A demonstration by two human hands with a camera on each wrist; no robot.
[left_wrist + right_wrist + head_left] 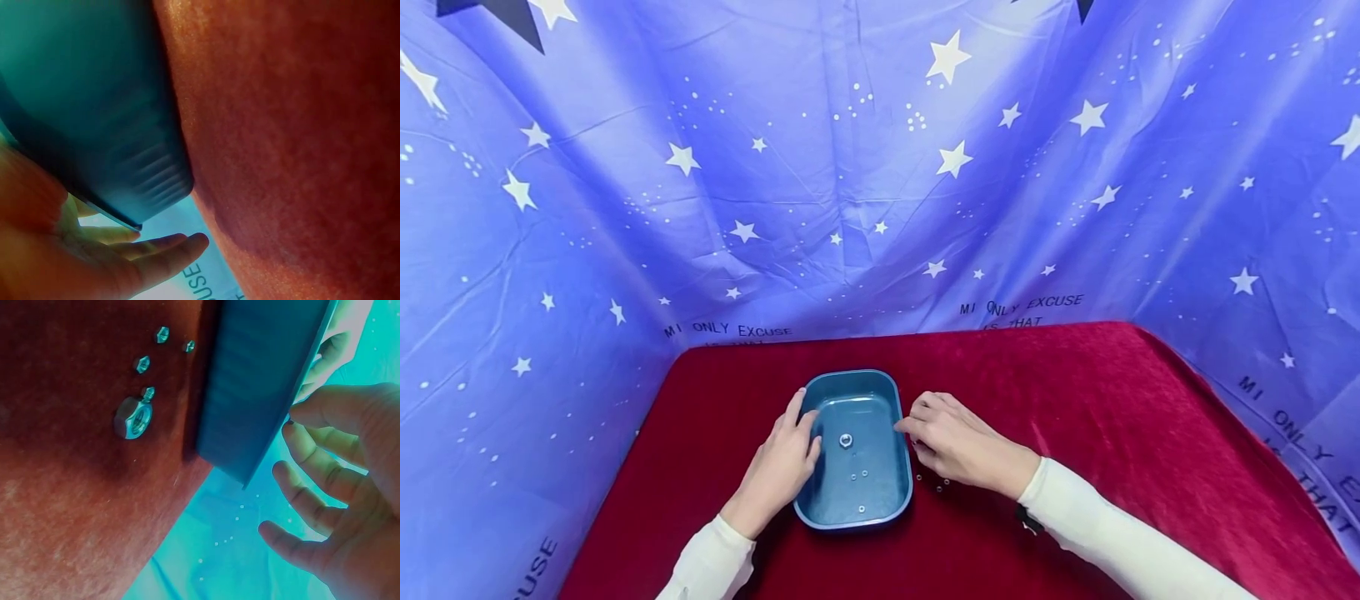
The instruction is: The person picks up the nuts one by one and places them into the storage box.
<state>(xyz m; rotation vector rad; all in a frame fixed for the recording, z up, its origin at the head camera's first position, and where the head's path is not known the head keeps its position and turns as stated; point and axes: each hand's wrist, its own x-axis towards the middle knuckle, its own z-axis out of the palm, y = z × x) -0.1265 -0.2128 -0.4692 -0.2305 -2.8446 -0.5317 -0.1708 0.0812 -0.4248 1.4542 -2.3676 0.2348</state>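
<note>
A blue plastic tray [850,521] sits on the red cloth. My left hand [781,454] holds its left rim, with some fingers lying along the outside in the left wrist view. Inside lie a large hex nut [846,441] and a few small nuts [862,509]. At the right rim, my right hand [951,437] pinches a tiny dark piece, apparently a small nut [289,422], mostly covered by thumb and forefinger; its other fingers spread apart. Below that hand, another large hex nut [133,419] rests on the cloth beside several small nuts [142,364].
Red velvety cloth [1037,375] covers the table around the tray. Blue star-printed curtains [850,183] hang behind and on both sides, close to the table edges. A dark band [1028,521] shows at the right wrist.
</note>
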